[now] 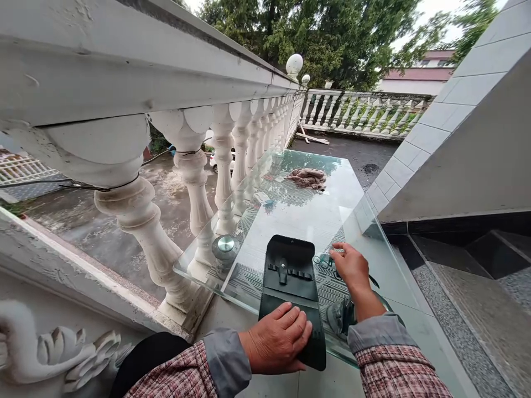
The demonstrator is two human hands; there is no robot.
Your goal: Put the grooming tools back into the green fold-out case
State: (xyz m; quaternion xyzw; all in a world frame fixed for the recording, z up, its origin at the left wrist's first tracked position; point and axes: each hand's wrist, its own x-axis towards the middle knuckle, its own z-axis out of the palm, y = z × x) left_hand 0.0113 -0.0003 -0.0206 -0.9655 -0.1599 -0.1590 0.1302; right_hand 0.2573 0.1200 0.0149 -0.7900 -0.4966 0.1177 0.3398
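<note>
a black tool pouch (295, 251) lies open on the glass bench (294, 213), its near end past the edge, so the left hand (279, 336) seems to steady it, fingers laid flat, clamping nothing visible. the right hand (352, 266) is beside what look like ring-handled scissors (324, 265), fingertips bunched; i cannot tell whether that grip pinches anything. the unfolded flap probably keeps the row of loops (299, 275) reachable.
</note>
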